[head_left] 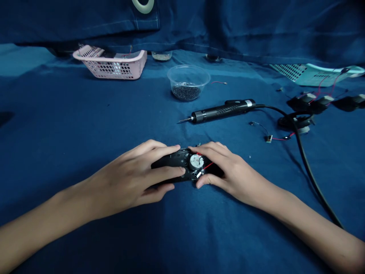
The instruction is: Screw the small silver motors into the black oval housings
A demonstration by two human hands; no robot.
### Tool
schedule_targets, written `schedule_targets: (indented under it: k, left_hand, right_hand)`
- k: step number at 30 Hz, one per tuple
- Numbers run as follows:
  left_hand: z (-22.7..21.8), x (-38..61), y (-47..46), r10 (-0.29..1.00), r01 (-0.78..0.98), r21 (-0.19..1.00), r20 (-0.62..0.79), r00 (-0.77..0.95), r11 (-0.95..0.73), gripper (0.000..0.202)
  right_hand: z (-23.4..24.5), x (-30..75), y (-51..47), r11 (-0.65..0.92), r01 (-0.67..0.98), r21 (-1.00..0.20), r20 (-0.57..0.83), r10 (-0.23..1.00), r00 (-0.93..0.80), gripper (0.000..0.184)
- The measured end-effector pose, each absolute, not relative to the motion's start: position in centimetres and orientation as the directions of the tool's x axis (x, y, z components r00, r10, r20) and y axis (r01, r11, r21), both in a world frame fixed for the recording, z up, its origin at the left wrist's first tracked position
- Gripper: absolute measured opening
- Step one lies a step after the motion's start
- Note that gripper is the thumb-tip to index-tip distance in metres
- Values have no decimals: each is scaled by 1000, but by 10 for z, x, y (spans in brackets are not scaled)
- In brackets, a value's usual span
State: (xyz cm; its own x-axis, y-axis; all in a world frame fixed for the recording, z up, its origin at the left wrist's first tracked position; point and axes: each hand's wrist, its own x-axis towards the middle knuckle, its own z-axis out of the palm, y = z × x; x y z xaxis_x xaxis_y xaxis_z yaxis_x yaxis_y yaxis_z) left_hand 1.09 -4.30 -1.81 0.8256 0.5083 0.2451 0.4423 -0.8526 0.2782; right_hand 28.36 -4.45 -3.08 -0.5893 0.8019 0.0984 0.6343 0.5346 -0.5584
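A black plastic housing [182, 163] lies low over the blue cloth between my two hands. Set in it is a round white part [196, 161], with a red wire running to the right and a small silvery piece just below. My left hand [142, 171] grips the housing's left side, fingers along its top and thumb at the near edge. Round the right end my right hand [225, 163] is closed, forefinger at the far edge and thumb at the near one. My palms and fingers hide both ends of the housing.
Beyond the hands lies a black electric screwdriver [222, 110], its cable [302, 148] curving down the right. Behind it stands a clear bowl [188, 76] of small dark screws. A pink basket [114, 66], a teal basket [316, 76] and wired parts [268, 139] lie farther out.
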Motion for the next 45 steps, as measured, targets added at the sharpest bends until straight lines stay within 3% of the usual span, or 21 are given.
schedule_targets:
  k: [14,29,40,45]
  left_hand:
    - [-20,9,-43,505,455,237,236,830,-858,37]
    - [-20,10,-42,424,402,134,319,848,-906,37]
    - [-19,5,-40,469,429,196,273,840,-882,38]
    - [-22,2,-39,531,456,306,234,815,-835,36]
  right_hand:
    - [-32,288,-43,547,615,-569,65,775,-629,68]
    - [-34,288,-43,551,611,-568,74,774,-629,67]
    - [-34,287,-44,566,622,-541,78,770,-633,71]
    - [-35,287,-42,574,624,-530,83,768,-635,72]
